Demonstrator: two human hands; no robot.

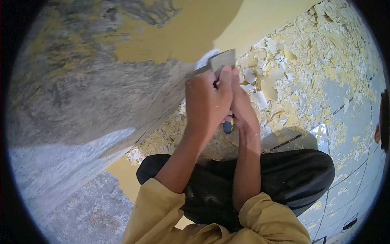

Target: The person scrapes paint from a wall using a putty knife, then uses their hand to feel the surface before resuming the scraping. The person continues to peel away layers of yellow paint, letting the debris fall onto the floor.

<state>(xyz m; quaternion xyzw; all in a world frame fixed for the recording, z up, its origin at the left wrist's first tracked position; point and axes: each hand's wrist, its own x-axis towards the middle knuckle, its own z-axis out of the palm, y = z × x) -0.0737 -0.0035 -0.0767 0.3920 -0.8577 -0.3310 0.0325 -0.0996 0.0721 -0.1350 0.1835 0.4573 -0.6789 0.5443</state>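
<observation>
Both hands are closed around a scraper with a broad metal blade [224,59]. The blade meets the wall low down, where yellow paint borders a scraped grey patch. My left hand [206,95] wraps the upper part of the tool, its fingers partly hidden. My right hand [242,101] presses alongside, fingers stretched up near the blade. Below the hands pokes the dark blue and yellow handle end [228,126]. The wall [101,89] is rough and grey at left, with yellow paint [191,28] above.
Flakes of yellow and white paint [300,73] cover much of the floor to the right. Grey floor tiles [345,171] with dark joints show beneath. My bent legs in dark trousers [292,175] are close below the hands. Part of another person [378,134] appears at the right edge.
</observation>
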